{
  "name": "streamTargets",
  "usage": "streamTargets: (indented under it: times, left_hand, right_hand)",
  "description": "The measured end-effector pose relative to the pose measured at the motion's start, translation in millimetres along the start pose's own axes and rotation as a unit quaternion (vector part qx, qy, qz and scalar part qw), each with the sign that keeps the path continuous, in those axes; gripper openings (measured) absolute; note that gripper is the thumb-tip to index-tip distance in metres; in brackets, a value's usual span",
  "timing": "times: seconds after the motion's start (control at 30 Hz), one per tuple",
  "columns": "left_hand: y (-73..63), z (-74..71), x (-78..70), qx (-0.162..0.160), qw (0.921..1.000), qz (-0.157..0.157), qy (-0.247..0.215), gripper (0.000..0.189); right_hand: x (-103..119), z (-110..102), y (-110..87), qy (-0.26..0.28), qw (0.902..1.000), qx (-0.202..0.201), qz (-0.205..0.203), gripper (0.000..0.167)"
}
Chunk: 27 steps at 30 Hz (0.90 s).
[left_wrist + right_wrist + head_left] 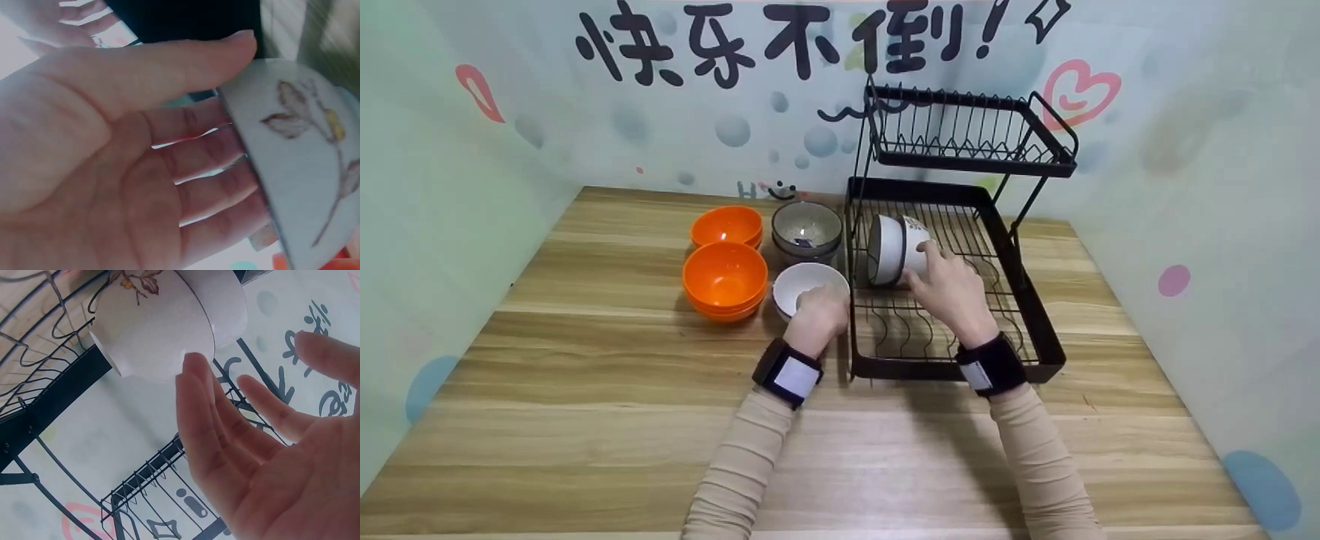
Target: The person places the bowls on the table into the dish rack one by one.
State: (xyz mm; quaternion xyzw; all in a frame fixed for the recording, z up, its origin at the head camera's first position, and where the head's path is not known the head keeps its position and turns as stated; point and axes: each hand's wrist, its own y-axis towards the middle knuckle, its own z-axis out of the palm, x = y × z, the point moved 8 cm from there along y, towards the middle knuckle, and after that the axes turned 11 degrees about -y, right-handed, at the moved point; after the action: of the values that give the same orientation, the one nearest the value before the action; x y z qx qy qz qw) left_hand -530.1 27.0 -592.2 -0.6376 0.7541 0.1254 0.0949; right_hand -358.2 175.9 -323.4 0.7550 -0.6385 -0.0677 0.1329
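Observation:
My left hand (819,311) is at a white bowl (790,283) on the table, just left of the black dish rack (952,369). In the left wrist view the thumb lies over the rim of this bowl (298,152), on its leaf-patterned outside, with the fingers behind the rim. My right hand (952,291) is over the lower tier, beside two white bowls standing on their sides, a left one (889,251) and a flowered right one (915,234). In the right wrist view its fingers are extended, fingertips right at the flowered bowl (149,332), thumb spread away.
Two stacks of orange bowls (726,274) stand left of the white bowl. Behind it are stacked grey bowls (808,225), close to the rack's left edge. The rack's upper tier (975,160) overhangs the back, near the patterned wall (720,157).

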Motion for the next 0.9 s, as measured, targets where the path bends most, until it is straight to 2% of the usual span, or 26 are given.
streamTargets:
  times: [0.03,0.07,0.1,0.13,0.2,0.27,0.3,0.33,0.37,0.43,0.5,0.57,0.6,0.67,0.7,0.8,0.83,0.9]
  left_hand:
    - [12.0,16.6,7.2,0.003,1.0000,-0.005,0.007,0.020]
    - [14.2,20.7,8.6,-0.001,0.9999,-0.005,0.013,0.019]
    - [8.2,13.7,5.3,-0.013,0.9998,-0.002,0.016,0.018]
    - [-6.3,-4.0,-2.9,-0.016,0.9998,0.000,0.015,0.018]
    - [-38.9,-45.7,-22.3,0.008,0.9998,-0.012,0.012,0.020]
    - [-52.1,-64.3,-31.0,0.009,0.9998,-0.014,0.006,0.021]
    - [-51.1,-64.9,-31.3,0.011,0.9998,-0.017,0.006,0.022]
    - [-46.3,-59.9,-29.5,0.024,0.9994,-0.024,0.010,0.023]
    - [-38.1,-50.9,-25.3,0.023,0.9993,-0.027,0.014,0.022]
    - [-12.7,-22.3,-12.9,-0.013,0.9993,-0.015,0.031,0.020]
    - [9.7,3.7,-3.1,-0.035,0.9981,-0.006,0.051,0.020]
    - [22.7,18.6,1.3,-0.065,0.9954,0.010,0.070,0.019]
    - [22.8,18.6,0.1,-0.072,0.9943,0.017,0.077,0.018]
    - [6.3,-3.1,-10.4,-0.076,0.9932,0.028,0.084,0.018]
    - [-9.0,-23.1,-18.8,-0.081,0.9926,0.034,0.083,0.017]
    - [-68.2,-100.8,-49.6,-0.045,0.9968,0.028,0.060,0.018]
    - [-89.7,-129.4,-60.3,-0.044,0.9972,0.029,0.054,0.019]
    - [-124.4,-174.9,-77.1,-0.031,0.9985,0.026,0.037,0.019]
  right_hand:
    - [0,0,0.1,0.003,1.0000,-0.002,0.001,0.046]
    - [-1,1,0.3,0.006,1.0000,-0.004,0.003,0.045]
    - [-1,1,0.3,0.008,0.9999,-0.006,0.004,0.045]
    - [-2,2,0.4,0.009,0.9999,-0.007,0.006,0.044]
    - [-2,4,0.7,0.011,0.9999,-0.004,0.009,0.044]
    - [-3,7,1.1,0.012,0.9999,0.002,0.009,0.044]
    - [-3,8,1.4,0.013,0.9999,0.006,0.008,0.045]
    - [-2,9,1.7,0.014,0.9998,0.011,0.008,0.045]
    - [-2,9,2.0,0.016,0.9998,0.014,0.007,0.045]
    - [-2,9,2.5,0.018,0.9997,0.016,0.006,0.046]
    - [-3,10,2.9,0.020,0.9996,0.018,0.007,0.046]
    - [-4,10,3.3,0.022,0.9995,0.020,0.008,0.046]
    - [-5,11,3.3,0.023,0.9995,0.021,0.009,0.046]
    - [-6,12,3.4,0.025,0.9993,0.025,0.013,0.046]
    - [-7,13,3.4,0.025,0.9992,0.027,0.015,0.046]
    - [-9,13,3.2,0.029,0.9989,0.028,0.022,0.046]
    - [-9,13,3.3,0.031,0.9989,0.027,0.022,0.046]
    - [-9,12,3.5,0.036,0.9989,0.022,0.021,0.044]
